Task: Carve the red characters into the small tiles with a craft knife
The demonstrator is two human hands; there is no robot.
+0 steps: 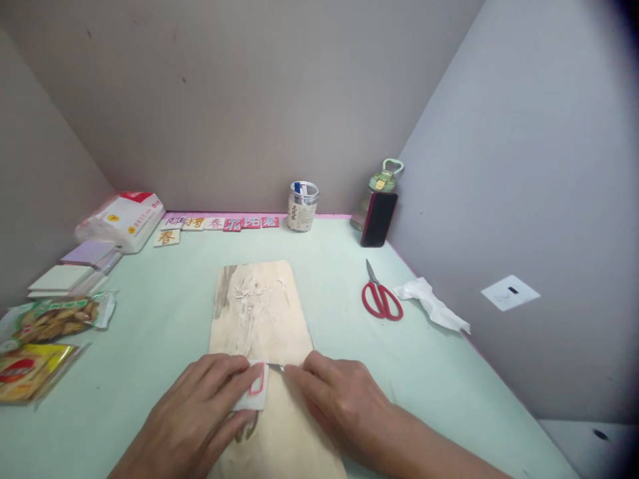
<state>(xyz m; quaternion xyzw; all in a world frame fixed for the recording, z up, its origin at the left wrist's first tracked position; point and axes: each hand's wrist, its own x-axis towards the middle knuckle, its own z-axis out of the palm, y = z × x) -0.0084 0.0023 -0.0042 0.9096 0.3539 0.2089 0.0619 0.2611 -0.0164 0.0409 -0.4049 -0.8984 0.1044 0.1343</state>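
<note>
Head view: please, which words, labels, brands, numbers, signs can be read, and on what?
"春": orange-lettered cream square tile
"春": pink-lettered white square tile
"花": blue-lettered red square tile
Too blurred or covered: other square tiles, clear cylindrical jar, white plastic pack, plastic snack bags, held white tile.

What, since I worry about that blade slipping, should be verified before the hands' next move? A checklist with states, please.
1. White piece held: ok, under the fingers and thumb of the left hand.
2. Blade in the grip of the right hand: ok.
3. Left fingers well away from the blade: not ok, its tip is close to them.
4. Wooden board secured against sliding: cannot tell.
5. Board free of shavings: not ok, pale bits lie beyond the hands.
6. Scissors apart from both hands: ok, right of the board.
</note>
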